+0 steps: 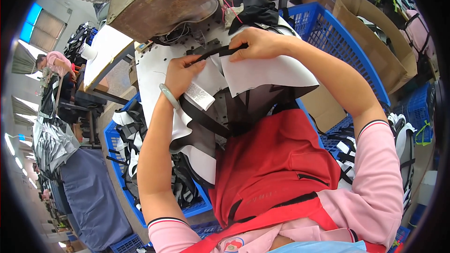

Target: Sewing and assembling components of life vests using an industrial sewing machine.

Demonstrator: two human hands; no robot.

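Observation:
My left hand (185, 71) is closed on one end of a black webbing strap (211, 54), thumb against fingers. Farther right, my right hand (257, 45) pinches the same strap where it meets a white fabric panel (265, 71). The strap runs between both hands above the white worktop (149, 82). Dark mesh fabric (255, 103) hangs from the white panel toward my red apron (276, 159). Beside my left wrist lies a white printed strip (200, 94), and a wider black strap (202, 121) runs down from there. My fingertips partly cover the strap ends.
A worn, rusty metal machine housing (168, 2) stands just beyond my hands, with cables and black scraps below. Blue crates (344, 33) of cut pieces flank me. A cardboard box (398, 61) is at right. Another person (58, 63) works far left.

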